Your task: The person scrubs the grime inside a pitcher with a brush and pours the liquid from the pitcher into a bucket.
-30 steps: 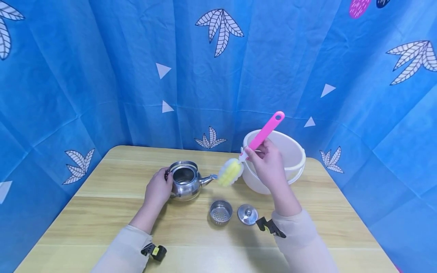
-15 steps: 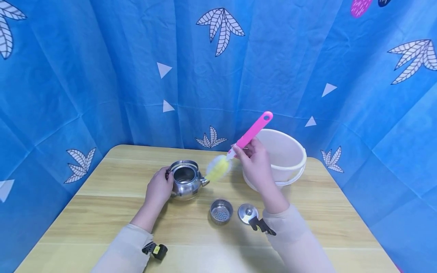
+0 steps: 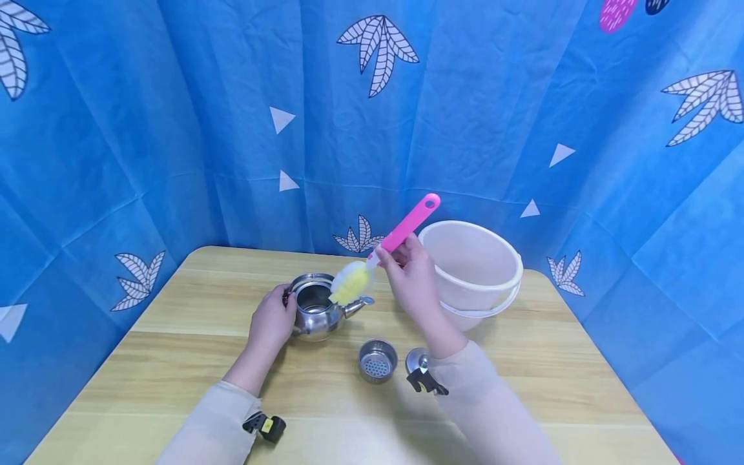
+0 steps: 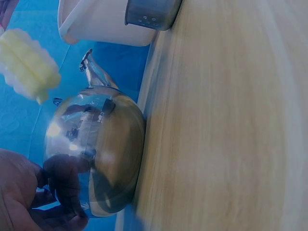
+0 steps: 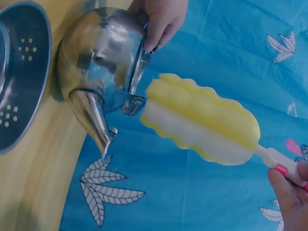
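Observation:
A shiny steel teapot [image 3: 318, 325] without its lid stands upright on the table, spout to the right. My left hand [image 3: 273, 316] grips the folded-down handle on its left side. In my right hand [image 3: 411, 274] is a sponge bottle brush [image 3: 351, 284], pinched near the lower end of its pink handle. The yellow and white sponge head [image 5: 202, 120] points down and left over the teapot's right rim; whether it touches is hard to tell. A perforated steel strainer [image 3: 378, 361] sits in front, and the teapot lid [image 3: 416, 359] lies beside it, partly hidden by the right wrist camera.
A white plastic bucket [image 3: 465, 284] with a lowered carrying handle stands at the back right, behind the right hand. The light wooden table [image 3: 174, 361] ends at a blue patterned curtain [image 3: 244, 129] at the back and both sides.
My right hand has moved left with the bottle brush, from in front of the bucket to the teapot's opening. The left hand and teapot have stayed in place.

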The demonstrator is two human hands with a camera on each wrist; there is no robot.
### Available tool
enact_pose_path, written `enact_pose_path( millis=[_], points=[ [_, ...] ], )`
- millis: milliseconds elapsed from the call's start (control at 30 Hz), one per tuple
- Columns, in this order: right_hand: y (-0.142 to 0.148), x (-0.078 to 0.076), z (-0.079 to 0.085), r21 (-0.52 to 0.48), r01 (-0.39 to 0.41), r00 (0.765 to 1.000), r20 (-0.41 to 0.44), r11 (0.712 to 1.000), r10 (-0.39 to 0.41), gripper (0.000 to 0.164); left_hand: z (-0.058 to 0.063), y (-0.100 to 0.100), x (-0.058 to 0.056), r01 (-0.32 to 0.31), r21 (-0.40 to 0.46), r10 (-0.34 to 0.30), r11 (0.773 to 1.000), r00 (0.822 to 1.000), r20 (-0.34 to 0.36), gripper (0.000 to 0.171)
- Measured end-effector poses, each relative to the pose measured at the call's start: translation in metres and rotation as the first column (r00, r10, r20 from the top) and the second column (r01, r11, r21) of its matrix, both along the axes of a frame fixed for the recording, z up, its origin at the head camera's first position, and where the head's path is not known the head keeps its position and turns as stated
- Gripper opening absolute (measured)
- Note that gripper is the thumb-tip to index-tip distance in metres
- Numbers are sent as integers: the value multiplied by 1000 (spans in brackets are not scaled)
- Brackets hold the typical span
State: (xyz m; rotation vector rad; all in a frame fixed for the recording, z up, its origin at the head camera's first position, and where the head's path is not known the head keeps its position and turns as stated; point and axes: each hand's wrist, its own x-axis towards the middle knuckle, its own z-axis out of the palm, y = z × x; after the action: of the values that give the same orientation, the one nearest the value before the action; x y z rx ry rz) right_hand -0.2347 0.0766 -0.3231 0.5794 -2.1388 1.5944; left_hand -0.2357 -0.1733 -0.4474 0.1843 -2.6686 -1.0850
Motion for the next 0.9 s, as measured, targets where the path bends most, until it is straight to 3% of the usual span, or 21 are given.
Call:
enact_pose_path(
  millis=[300,900],
  points=[
    [-13,-3,-3,-24,0,1000,2,1000,0,21,1,1,0,2,5,-2,1000,1000,11,45],
    [-30,-3,-4,1,-18,997,-79,1000,18,17,1,0,1,-1,16,0,1000,1000,28,46]
  ],
)
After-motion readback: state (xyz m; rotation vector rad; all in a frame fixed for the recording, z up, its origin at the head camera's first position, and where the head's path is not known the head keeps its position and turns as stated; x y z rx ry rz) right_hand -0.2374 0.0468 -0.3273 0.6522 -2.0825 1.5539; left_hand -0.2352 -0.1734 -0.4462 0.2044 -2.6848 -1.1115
